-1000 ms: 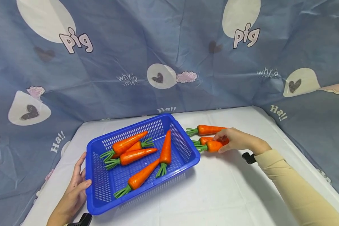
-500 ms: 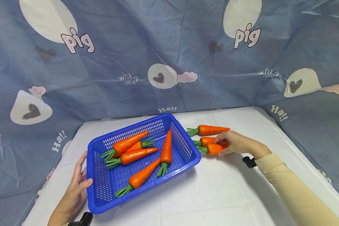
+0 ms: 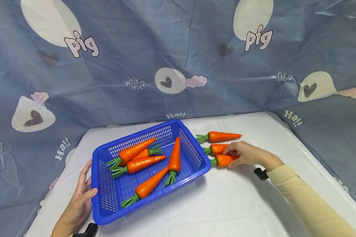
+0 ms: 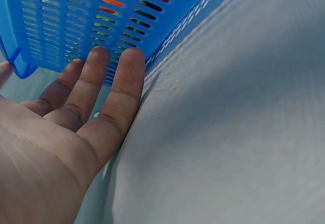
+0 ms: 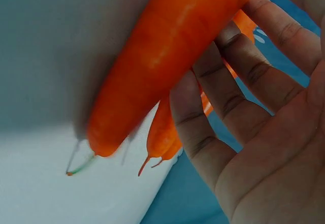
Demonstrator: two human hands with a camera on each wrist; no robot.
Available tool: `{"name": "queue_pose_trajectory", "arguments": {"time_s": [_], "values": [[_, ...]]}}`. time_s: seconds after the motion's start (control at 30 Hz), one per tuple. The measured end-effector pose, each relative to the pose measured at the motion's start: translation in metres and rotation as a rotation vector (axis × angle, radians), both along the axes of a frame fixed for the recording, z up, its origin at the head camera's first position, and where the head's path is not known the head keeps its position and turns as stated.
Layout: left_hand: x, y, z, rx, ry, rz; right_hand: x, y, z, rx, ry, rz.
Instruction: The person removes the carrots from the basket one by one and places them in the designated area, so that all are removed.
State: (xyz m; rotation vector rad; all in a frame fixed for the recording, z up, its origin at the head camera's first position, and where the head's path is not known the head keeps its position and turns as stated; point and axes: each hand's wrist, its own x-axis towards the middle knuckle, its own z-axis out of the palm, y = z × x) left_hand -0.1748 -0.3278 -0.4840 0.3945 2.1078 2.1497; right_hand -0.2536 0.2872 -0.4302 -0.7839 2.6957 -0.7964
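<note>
My left hand is at the left end of a blue plastic basket, thumb on the rim and fingers against the perforated outer wall. In the left wrist view the fingertips touch the slotted side. Inside the basket lie several orange carrots with green stem stubs. To its right, my right hand grips the nearest of three carrots, a carrot on the white cloth, between thumb and fingers. The right wrist view shows this carrot close up beside the fingers; the thumb's contact is hidden there.
Behind the held carrot lie a middle carrot, partly covered by my fingers, and a far carrot. White cloth covers the table. A blue printed curtain hangs along the back and sides.
My right hand has shifted slightly toward me with the nearest carrot, opening a gap between it and the middle carrot. The left hand and basket stay nearly in place.
</note>
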Motion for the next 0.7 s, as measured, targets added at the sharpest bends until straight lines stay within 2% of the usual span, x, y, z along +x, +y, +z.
{"name": "queue_pose_trajectory", "arguments": {"time_s": [0.23,0.7], "values": [[-0.0001,0.0004,0.0009,-0.032,-0.026,0.021,0.0017,-0.0012,-0.0015,-0.004,0.004,-0.017],[-0.0006,0.0004,-0.0006,-0.010,0.006,-0.004,0.0023,-0.0004,0.0017,-0.026,0.040,-0.019]]}}
